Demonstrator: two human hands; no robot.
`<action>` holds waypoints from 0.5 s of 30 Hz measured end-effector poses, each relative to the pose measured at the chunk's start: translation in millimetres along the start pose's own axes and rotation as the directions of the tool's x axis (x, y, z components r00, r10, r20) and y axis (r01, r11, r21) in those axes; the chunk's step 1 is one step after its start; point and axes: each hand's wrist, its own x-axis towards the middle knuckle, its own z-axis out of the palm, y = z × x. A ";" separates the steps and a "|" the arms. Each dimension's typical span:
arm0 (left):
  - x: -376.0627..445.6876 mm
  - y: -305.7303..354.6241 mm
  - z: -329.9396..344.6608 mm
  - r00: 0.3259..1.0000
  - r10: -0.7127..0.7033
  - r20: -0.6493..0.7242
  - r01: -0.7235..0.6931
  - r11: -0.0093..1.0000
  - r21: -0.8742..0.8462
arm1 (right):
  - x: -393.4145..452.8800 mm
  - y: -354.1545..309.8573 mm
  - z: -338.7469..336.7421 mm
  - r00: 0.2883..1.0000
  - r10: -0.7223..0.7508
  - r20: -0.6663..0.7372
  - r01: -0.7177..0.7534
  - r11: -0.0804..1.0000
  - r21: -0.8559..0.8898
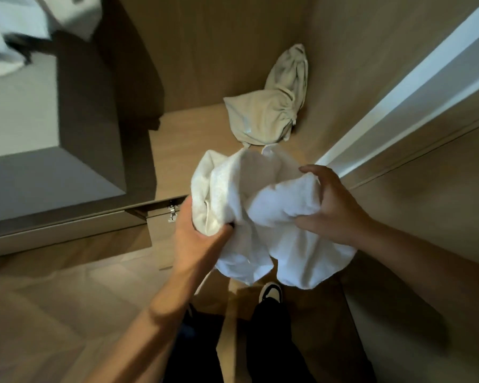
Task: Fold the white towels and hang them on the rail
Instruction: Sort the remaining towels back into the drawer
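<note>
Wooden shelf [194, 125] carries a beige bag [268, 114]. Left hand [197, 239] and right hand [335, 205] grip a bunched white towel [260, 217] in mid-air, fingers curled into it. Risk: unfound corners give a crooked fold; loose cloth may slip floorward.

I saw both bare forearms reach forward and down from the bottom of the view, converging in front of the body. The left hand [197, 233] had its thumb curled up and its fingers wrapped round a bunched fold of the white towel [260, 217]. The right hand [335, 208] gripped the other side, index finger spread above, thumb pressed into the cloth from below. Black-trousered legs stood beneath.
</note>
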 end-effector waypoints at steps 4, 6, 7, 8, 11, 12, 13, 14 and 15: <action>-8.3 35.1 -32.6 0.999 0.041 0.011 -0.041 0.999 -0.017 | -27.6 -35.4 -20.3 0.996 0.016 -0.091 -0.012 0.999 0.036; -9.6 47.1 -51.2 0.999 0.046 0.013 -0.046 0.998 -0.035 | -38.2 -55.3 -20.6 0.992 0.010 -0.123 -0.001 0.998 0.068; -10.4 53.5 -60.8 0.998 0.057 0.012 -0.057 0.998 -0.039 | -42.4 -66.6 -18.0 0.991 0.007 -0.136 0.004 0.997 0.081; -10.3 59.4 -69.4 0.997 0.077 0.012 -0.076 0.996 -0.042 | -44.6 -78.2 -14.4 0.989 -0.005 -0.145 0.017 0.996 0.082; -10.5 76.9 -92.3 0.990 0.138 0.023 -0.137 0.990 -0.037 | -44.7 -114.6 0.3 0.992 -0.047 -0.120 0.052 0.998 0.039; -10.8 84.9 -100.9 0.987 0.161 0.025 -0.160 0.987 -0.025 | -43.2 -126.5 5.0 0.991 -0.062 -0.116 0.064 0.998 0.016; -10.9 92.0 -110.2 0.985 0.172 0.035 -0.171 0.985 -0.010 | -41.3 -136.8 9.6 0.989 -0.085 -0.124 0.085 0.996 -0.007; -10.2 97.2 -119.8 0.985 0.167 0.045 -0.167 0.986 0.002 | -39.7 -145.8 12.8 0.985 -0.100 -0.143 0.099 0.995 -0.016; -9.9 101.8 -129.5 0.988 0.148 0.043 -0.148 0.989 0.007 | -39.2 -155.2 15.6 0.982 -0.090 -0.167 0.090 0.996 -0.010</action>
